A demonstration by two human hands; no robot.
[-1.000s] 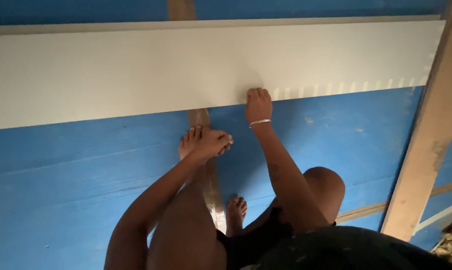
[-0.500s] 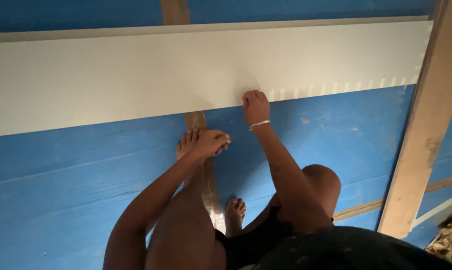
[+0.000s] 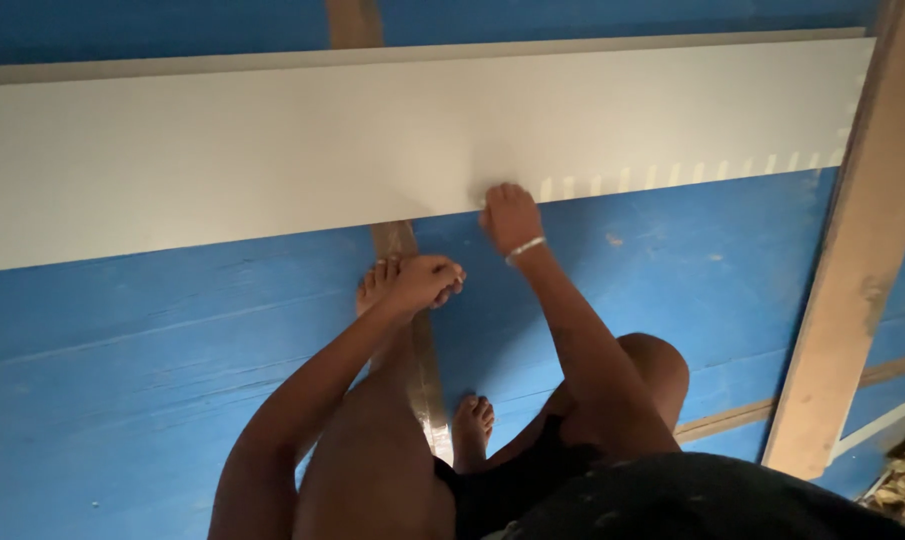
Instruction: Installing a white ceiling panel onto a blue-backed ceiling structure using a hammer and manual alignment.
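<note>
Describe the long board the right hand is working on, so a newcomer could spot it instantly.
Start from the blue painted plank surface filling most of the view. Lying across its upper part, running left to right, is a long flat white board, with the right hand on its near edge. Unlike the bare wooden beam at the right, it is pale and carries a row of small notches along its near right edge.

The long board [image 3: 272, 150] under the right hand's [image 3: 509, 215] fingertips is plain white, with a row of short pale-yellow dashes [image 3: 672, 175] along its near edge to that hand's right. The floor [image 3: 152, 350] around both hands is painted bright blue. The wrist bangle [image 3: 524, 249] is white. The beam [image 3: 842, 280] far right is bare tan.
</note>
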